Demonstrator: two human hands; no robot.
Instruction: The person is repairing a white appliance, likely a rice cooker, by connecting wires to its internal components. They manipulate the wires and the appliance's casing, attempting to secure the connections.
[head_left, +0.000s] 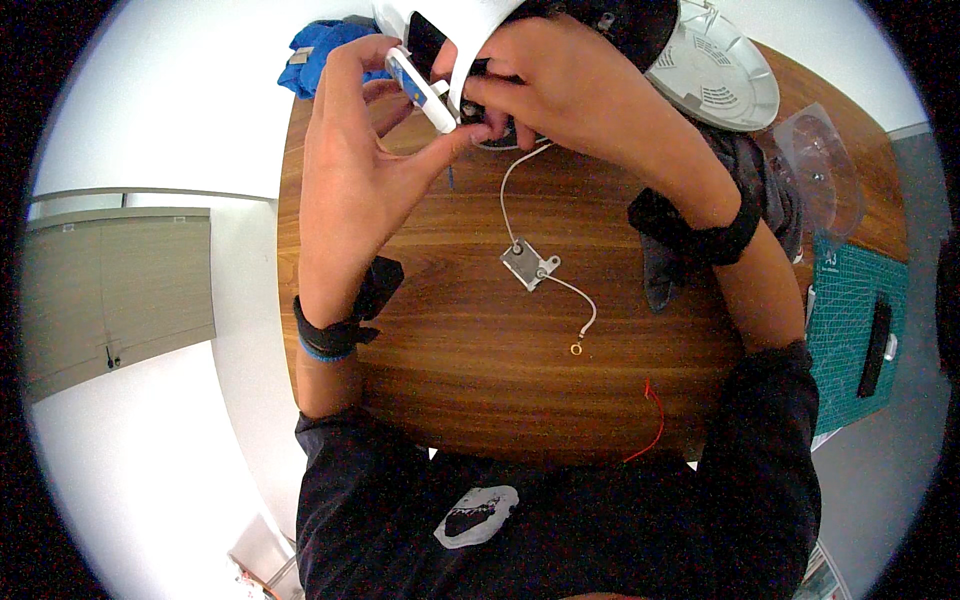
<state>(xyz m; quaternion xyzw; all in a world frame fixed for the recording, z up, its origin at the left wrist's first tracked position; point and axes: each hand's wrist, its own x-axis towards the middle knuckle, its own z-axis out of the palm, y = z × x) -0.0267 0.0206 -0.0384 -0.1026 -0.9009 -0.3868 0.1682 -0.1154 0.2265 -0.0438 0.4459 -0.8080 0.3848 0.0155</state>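
At the far edge of the table stands a white appliance housing (487, 40) with a dark interior. My left hand (350, 175) grips a narrow white panel (420, 92) with a blue printed face, fingers at its top and thumb near its lower end. My right hand (575, 95) reaches over the housing's rim, its fingers bent close to the panel's inner side. What those fingertips pinch, if anything, is hidden. A white wire (503, 190) runs from the housing to a small metal plate part (522, 264). From that part a second lead ends in a ring terminal (576, 349).
A red wire (660, 415) lies near the front edge. Blue cloth (325, 58) is at the far left. On the right are a pale vented cover (715, 65), a clear plastic piece (822, 165), dark cloth (655, 270) and a green cutting mat (845, 285) bearing a black bar (875, 350).
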